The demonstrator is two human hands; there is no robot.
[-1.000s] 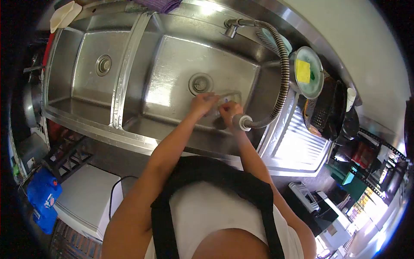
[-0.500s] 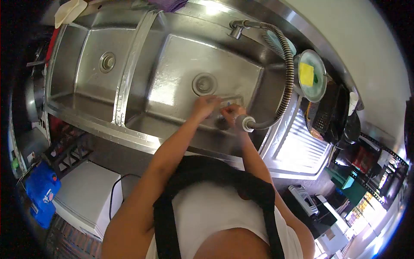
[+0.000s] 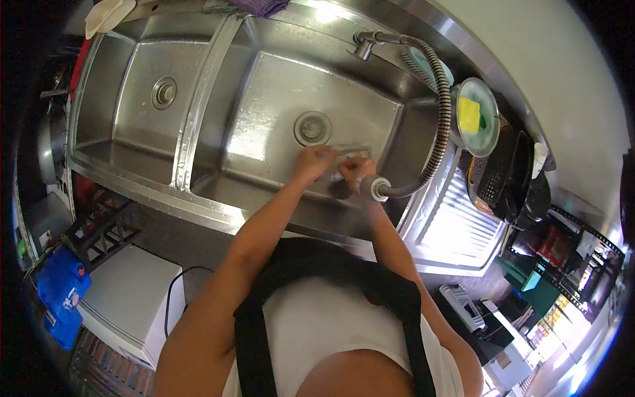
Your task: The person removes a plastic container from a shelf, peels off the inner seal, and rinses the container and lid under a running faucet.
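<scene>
Both hands are low in the right basin of a steel sink (image 3: pixel 278 86), just below its drain (image 3: pixel 312 128). Between them is a see-through rectangular piece (image 3: pixel 354 151), faint against the steel. My left hand (image 3: pixel 316 163) pinches its left end. My right hand (image 3: pixel 357 170) is closed, fingers curled at its near edge; whether it grips something small there I cannot tell. A dark patch (image 3: pixel 339 190) shows beneath the hands. Right over my right wrist hangs the spray head (image 3: pixel 376 188) of a coiled hose faucet (image 3: pixel 442 119).
A second basin (image 3: pixel 159 79) with its own drain lies left of the divider. To the right stand a bowl (image 3: pixel 486 142) with a yellow sponge (image 3: pixel 469 115), a ribbed drainboard (image 3: pixel 463 228) and dark cookware (image 3: pixel 506 175). A purple cloth (image 3: pixel 261 6) lies at the back edge.
The hands stay in nearly the same place around the see-through piece, with only slight finger movement. The camera view has shifted a little.
</scene>
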